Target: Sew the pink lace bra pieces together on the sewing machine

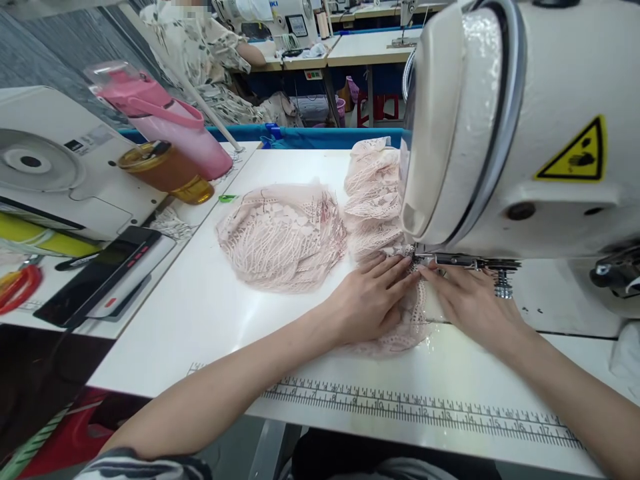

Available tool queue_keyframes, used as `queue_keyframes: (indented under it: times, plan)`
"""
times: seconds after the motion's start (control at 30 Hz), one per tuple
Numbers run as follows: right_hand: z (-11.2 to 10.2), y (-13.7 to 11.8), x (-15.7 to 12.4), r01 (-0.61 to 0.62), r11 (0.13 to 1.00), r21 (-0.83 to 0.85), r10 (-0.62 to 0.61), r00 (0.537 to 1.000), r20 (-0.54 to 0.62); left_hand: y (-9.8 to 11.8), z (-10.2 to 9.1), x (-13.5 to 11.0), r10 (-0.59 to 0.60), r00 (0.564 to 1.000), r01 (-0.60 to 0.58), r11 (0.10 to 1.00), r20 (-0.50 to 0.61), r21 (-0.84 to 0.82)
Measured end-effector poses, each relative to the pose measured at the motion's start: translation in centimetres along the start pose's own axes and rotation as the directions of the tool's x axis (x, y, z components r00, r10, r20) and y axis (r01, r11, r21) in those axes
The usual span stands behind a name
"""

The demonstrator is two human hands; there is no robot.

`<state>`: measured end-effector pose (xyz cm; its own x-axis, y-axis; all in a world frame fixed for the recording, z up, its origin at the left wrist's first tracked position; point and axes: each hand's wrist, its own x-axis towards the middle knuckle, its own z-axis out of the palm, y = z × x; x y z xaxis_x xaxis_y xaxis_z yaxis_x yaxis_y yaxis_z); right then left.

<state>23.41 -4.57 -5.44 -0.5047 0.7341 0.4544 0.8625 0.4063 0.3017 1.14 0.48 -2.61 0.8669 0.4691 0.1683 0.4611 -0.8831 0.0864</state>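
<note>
Fabric (375,193) lies under the sewing machine (500,133) on the worktop (195,300), a second heap (283,243) left of it, a bottle (167,127) farther left.

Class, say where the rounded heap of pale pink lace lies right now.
In the head view, the lace heap lies slightly left of centre on the white tabletop, just left of the ruffled lace beside the sewing machine.

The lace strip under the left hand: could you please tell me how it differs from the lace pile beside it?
The lace strip lies partly under the left hand; the lace pile lies apart from it. The strip stretches long and ruffled; the pile sits in a rounded heap. Both are pale pink openwork on the white table.
</note>
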Motion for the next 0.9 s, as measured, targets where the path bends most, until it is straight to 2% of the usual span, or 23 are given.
queue_keyframes:
  times: [0.3, 0.7, 0.9]
  plan:
    - [-1.0, -0.2, 0.5, -0.025, 1.0, 0.008, 0.025, 1.0, 0.007, -0.1, 0.0, 0.0, 0.008, 1.0, -0.008, 1.0, 0.016, 0.008]
    - [-1.0, -0.3, 1.0, -0.053, 0.999, -0.005, 0.053, 0.999, -0.01, -0.2, -0.3, 0.1, 0.001, 1.0, -0.002, 1.0, 0.014, 0.009]
    - [-1.5, 0.1, 1.1, -0.024, 0.999, 0.038, 0.028, 0.994, -0.103, 0.4, -1.1, 0.1, 0.002, 1.0, -0.002, 0.997, -0.004, 0.074]
